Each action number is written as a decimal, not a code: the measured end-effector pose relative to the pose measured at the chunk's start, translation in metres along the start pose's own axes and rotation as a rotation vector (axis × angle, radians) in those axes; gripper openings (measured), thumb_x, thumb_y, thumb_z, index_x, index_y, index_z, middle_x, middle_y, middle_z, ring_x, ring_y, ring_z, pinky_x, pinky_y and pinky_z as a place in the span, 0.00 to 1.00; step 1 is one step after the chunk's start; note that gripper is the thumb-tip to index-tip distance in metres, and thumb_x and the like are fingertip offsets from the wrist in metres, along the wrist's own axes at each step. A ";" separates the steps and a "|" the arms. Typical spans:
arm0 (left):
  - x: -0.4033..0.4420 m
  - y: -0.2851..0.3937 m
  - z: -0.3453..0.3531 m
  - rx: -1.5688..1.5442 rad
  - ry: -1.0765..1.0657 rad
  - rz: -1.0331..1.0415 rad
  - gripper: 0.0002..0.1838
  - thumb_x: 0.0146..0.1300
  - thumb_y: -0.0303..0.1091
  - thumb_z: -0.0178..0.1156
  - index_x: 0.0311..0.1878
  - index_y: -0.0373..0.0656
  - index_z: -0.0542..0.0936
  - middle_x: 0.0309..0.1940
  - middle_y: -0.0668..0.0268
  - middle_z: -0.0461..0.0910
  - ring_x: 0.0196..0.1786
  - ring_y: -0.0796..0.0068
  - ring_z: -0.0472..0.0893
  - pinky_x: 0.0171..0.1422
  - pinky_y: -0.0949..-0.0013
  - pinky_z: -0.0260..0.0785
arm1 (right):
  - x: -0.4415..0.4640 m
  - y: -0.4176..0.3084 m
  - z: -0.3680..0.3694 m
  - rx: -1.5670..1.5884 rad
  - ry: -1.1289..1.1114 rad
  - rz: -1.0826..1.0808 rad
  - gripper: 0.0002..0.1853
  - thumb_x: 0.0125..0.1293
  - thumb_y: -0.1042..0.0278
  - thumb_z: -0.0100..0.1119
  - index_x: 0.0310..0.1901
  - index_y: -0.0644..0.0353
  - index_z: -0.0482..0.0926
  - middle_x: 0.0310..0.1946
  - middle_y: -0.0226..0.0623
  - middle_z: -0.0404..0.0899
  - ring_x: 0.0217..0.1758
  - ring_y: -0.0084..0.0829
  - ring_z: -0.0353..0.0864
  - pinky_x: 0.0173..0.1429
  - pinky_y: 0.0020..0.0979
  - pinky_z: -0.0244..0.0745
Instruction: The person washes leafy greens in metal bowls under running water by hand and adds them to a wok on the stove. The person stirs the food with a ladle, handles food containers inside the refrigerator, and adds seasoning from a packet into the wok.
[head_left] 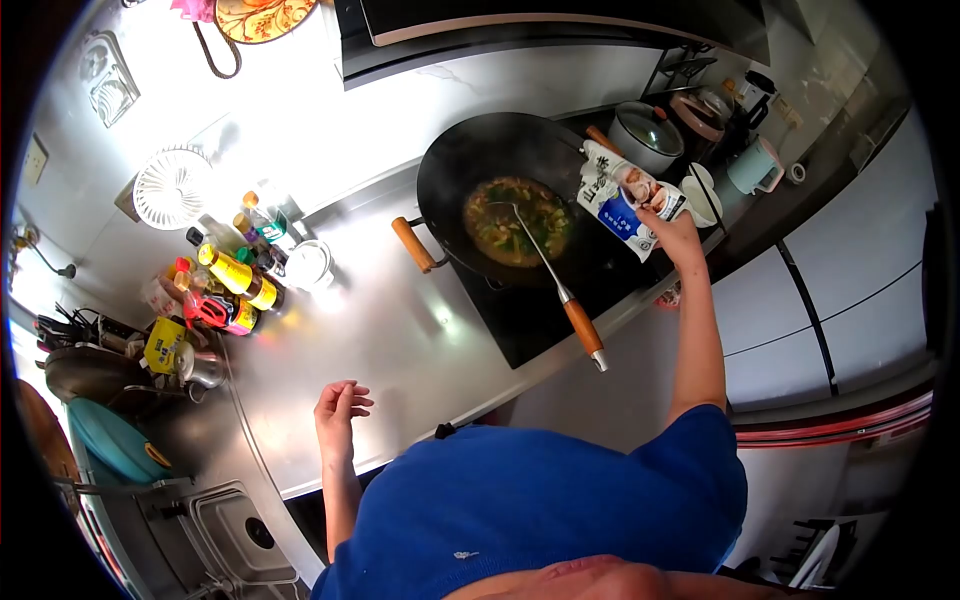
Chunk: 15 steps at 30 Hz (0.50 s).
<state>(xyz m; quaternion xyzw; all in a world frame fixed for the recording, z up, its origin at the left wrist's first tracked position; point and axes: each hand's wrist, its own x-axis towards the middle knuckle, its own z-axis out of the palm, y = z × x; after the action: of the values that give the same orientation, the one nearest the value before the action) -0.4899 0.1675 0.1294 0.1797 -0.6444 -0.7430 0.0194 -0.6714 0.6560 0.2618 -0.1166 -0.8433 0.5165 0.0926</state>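
Observation:
My right hand [672, 235] grips the lower end of a white and blue seasoning bag [622, 200], holding it over the right rim of a black wok [450, 150]. Whether the bag is open cannot be made out. Brownish soup with green pieces [510, 230] fills the wok's bottom. A spatula or ladle [570, 310] with a wooden handle rests in it, its head under the soup and its handle pointing towards me. My left hand [340, 402] hovers near the counter's front edge, fingers loosely curled and partly apart, with nothing visible in it.
Several sauce bottles [240, 277] and a white tub [309, 265] stand left on the steel counter [350, 320]. A lidded pot [645, 140] and a white bowl [702, 195] are right of the wok. The sink [235, 530] lies lower left; a range hood [560, 30] hangs above.

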 end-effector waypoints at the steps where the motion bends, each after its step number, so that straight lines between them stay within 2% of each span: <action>1: 0.000 0.000 0.001 0.000 0.000 -0.001 0.08 0.66 0.31 0.50 0.41 0.37 0.75 0.33 0.60 0.79 0.31 0.74 0.80 0.33 0.75 0.71 | 0.003 0.004 -0.001 0.077 0.037 -0.036 0.16 0.54 0.66 0.63 0.42 0.64 0.78 0.31 0.32 0.81 0.27 0.20 0.80 0.24 0.22 0.73; 3: 0.000 -0.001 0.002 -0.002 0.012 0.000 0.08 0.66 0.31 0.50 0.41 0.37 0.75 0.32 0.60 0.79 0.31 0.74 0.80 0.32 0.75 0.71 | 0.010 0.012 0.005 0.196 0.076 -0.141 0.16 0.54 0.65 0.63 0.42 0.65 0.78 0.30 0.33 0.81 0.27 0.21 0.80 0.23 0.23 0.73; 4: -0.001 0.000 0.002 0.000 0.012 -0.003 0.08 0.66 0.31 0.50 0.41 0.37 0.75 0.32 0.60 0.79 0.31 0.74 0.80 0.32 0.75 0.71 | 0.008 0.012 0.005 0.196 0.075 -0.137 0.16 0.54 0.65 0.63 0.42 0.65 0.78 0.30 0.33 0.81 0.27 0.21 0.80 0.23 0.23 0.73; 6: -0.001 0.002 0.004 0.000 0.004 -0.012 0.08 0.66 0.31 0.50 0.41 0.37 0.75 0.32 0.60 0.79 0.31 0.73 0.80 0.32 0.75 0.71 | 0.004 0.007 0.008 -0.042 0.000 0.014 0.16 0.54 0.65 0.63 0.41 0.66 0.78 0.29 0.33 0.80 0.27 0.21 0.80 0.23 0.23 0.73; 11: 0.002 0.000 0.003 -0.001 0.004 -0.005 0.08 0.66 0.31 0.50 0.41 0.37 0.75 0.32 0.60 0.79 0.31 0.73 0.80 0.32 0.75 0.71 | 0.002 0.010 0.009 -0.025 0.027 0.020 0.16 0.53 0.64 0.63 0.41 0.65 0.78 0.29 0.33 0.81 0.27 0.22 0.80 0.23 0.23 0.73; 13: 0.003 -0.001 0.003 -0.005 0.000 -0.006 0.08 0.66 0.31 0.50 0.41 0.37 0.75 0.32 0.60 0.80 0.31 0.73 0.80 0.32 0.75 0.71 | 0.005 0.016 0.010 0.111 0.081 -0.082 0.16 0.53 0.63 0.63 0.41 0.64 0.78 0.29 0.34 0.81 0.26 0.23 0.80 0.23 0.24 0.73; 14: 0.004 -0.001 0.003 -0.003 -0.001 -0.001 0.08 0.66 0.31 0.50 0.41 0.37 0.75 0.32 0.60 0.80 0.31 0.73 0.80 0.32 0.75 0.71 | 0.006 0.015 0.009 0.111 0.081 -0.080 0.16 0.53 0.63 0.63 0.41 0.64 0.78 0.29 0.34 0.81 0.26 0.23 0.80 0.23 0.24 0.73; 15: 0.003 -0.002 0.003 0.000 -0.002 0.001 0.08 0.66 0.31 0.50 0.41 0.37 0.75 0.32 0.60 0.80 0.31 0.73 0.80 0.32 0.75 0.71 | 0.006 0.013 0.009 -0.025 0.023 -0.006 0.17 0.53 0.62 0.63 0.41 0.64 0.78 0.29 0.35 0.81 0.26 0.23 0.80 0.23 0.24 0.73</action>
<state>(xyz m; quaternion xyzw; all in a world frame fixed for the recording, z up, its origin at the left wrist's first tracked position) -0.4936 0.1698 0.1273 0.1787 -0.6444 -0.7433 0.0193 -0.6780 0.6558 0.2466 -0.1214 -0.8488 0.5043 0.1024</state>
